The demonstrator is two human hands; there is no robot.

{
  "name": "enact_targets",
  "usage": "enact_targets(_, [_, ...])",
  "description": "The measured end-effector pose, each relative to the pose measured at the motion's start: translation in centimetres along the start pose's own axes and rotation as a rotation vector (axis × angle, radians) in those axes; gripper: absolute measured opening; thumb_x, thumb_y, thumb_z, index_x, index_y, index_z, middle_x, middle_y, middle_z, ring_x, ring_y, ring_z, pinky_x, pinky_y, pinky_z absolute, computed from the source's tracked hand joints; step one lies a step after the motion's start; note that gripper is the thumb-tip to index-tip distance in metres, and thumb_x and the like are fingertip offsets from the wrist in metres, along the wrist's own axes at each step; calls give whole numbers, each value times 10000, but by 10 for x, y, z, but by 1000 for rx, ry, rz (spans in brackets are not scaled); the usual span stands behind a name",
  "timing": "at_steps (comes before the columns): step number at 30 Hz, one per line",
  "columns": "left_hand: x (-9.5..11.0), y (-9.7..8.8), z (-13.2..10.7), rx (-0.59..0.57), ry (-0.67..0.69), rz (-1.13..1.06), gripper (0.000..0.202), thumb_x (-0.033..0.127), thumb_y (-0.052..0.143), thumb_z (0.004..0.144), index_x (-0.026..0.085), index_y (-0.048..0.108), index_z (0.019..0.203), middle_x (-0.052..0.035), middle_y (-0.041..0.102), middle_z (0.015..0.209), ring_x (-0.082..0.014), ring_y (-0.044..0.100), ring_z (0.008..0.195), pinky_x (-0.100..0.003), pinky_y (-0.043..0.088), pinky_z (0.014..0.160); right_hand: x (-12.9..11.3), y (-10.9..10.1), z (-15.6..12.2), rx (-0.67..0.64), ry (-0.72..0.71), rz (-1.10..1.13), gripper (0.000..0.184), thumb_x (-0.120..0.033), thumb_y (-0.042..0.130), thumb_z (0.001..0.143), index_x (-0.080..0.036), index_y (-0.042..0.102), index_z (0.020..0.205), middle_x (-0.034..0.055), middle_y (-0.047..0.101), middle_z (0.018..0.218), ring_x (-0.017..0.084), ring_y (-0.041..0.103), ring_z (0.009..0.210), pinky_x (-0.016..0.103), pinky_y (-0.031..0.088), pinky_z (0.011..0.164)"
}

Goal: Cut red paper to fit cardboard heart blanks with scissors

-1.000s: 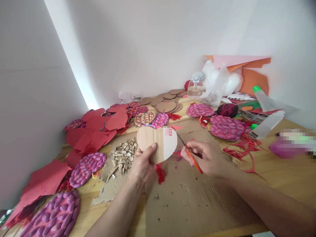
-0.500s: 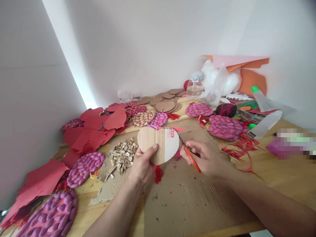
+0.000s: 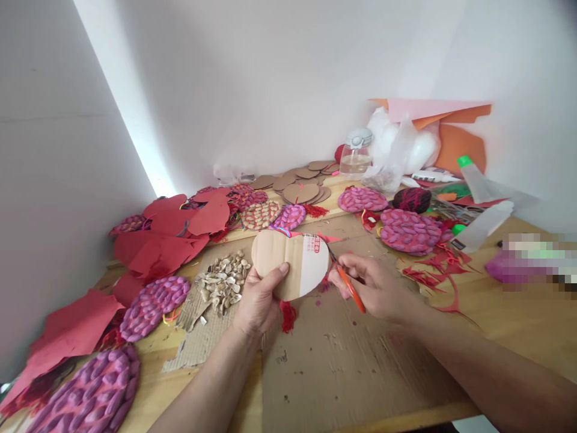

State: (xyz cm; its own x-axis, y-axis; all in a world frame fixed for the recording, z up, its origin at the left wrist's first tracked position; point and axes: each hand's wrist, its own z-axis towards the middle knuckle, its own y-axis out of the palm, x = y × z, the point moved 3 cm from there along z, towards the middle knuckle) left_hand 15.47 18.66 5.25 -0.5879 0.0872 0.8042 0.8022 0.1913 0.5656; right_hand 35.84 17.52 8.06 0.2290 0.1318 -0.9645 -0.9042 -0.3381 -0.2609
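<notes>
My left hand is closed on a heart-shaped cardboard piece, thumb across its front, holding it up over the table. A red tassel hangs below it. My right hand is closed round orange-handled scissors, whose blades meet the right edge of the cardboard heart, where red paper pokes out from behind.
A flat cardboard sheet covers the wooden table. A heap of pale shells lies to the left. Pink-purple decorated hearts, red paper hearts, plain cardboard hearts, a bottle, glue tubes and red scraps lie around.
The scissors have crept a little along the heart's right edge and both hands shifted slightly; the view drifted a bit to the right.
</notes>
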Motion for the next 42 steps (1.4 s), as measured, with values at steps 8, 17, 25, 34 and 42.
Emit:
enact_targets(8, [0,-1,0,11,10,22,730,172,897,622,214,603,1288,-70,779,1014,-197,747,845,-273,605,758,4,-3,-2,22,-33,-129,327,-354,518,936,-222,404,660,-32,481,621,132,438,595,305,283,577])
enact_targets(17, [1,-1,0,-7,19,28,728,186,897,622,230,602,1286,-66,775,1056,-210,745,890,-287,609,770,12,-1,-5,35,3,-83,375,-454,576,943,-229,421,685,-47,456,559,115,419,515,283,258,505])
enact_targets(25, [7,-3,3,15,49,31,721,157,896,602,222,613,1261,-71,774,1060,-214,751,897,-285,612,789,2,-3,-6,50,1,-191,399,-404,635,914,-214,383,670,-80,363,556,85,293,523,251,196,478])
enact_targets(34, [11,-7,6,-23,44,111,726,195,934,531,173,664,1205,-78,791,949,-220,753,802,-283,610,738,12,-6,-4,33,10,-205,384,-398,655,896,-210,417,660,-82,367,538,86,299,515,259,189,483])
enact_targets(42, [15,-3,5,-12,52,130,736,210,941,495,170,675,1180,-81,792,939,-222,749,777,-288,607,713,4,-7,-5,-24,17,-146,399,-454,651,893,-206,442,660,-80,346,543,82,297,502,259,168,468])
